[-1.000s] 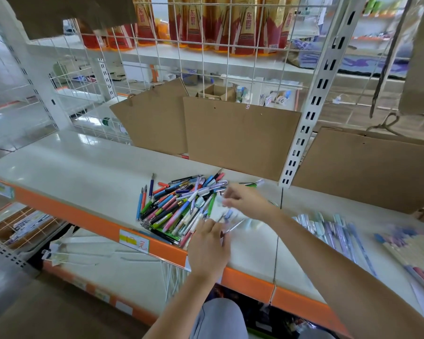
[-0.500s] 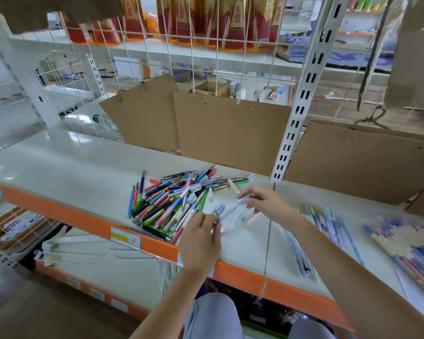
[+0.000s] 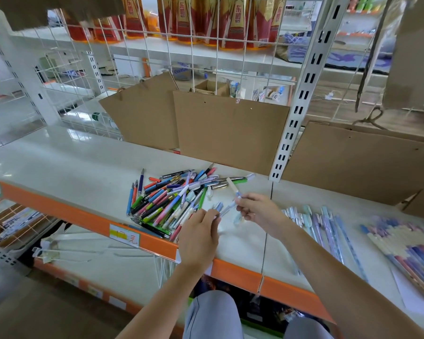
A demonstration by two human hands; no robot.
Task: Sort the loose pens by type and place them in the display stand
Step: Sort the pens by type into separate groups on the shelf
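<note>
both hands pinch pale pens: right hand (image 3: 257, 211) has a light blue pen (image 3: 228, 207), left hand (image 3: 201, 237) grips pens beside the loose pile (image 3: 171, 199). match type, lay it parallel with the sorted row (image 3: 313, 226) on the shelf (image 3: 59, 167).

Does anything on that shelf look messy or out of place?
Yes: the pens lie in a jumbled heap at the shelf front, crossing every way, some at the orange edge. The pens on the right lie in neat rows.
</note>
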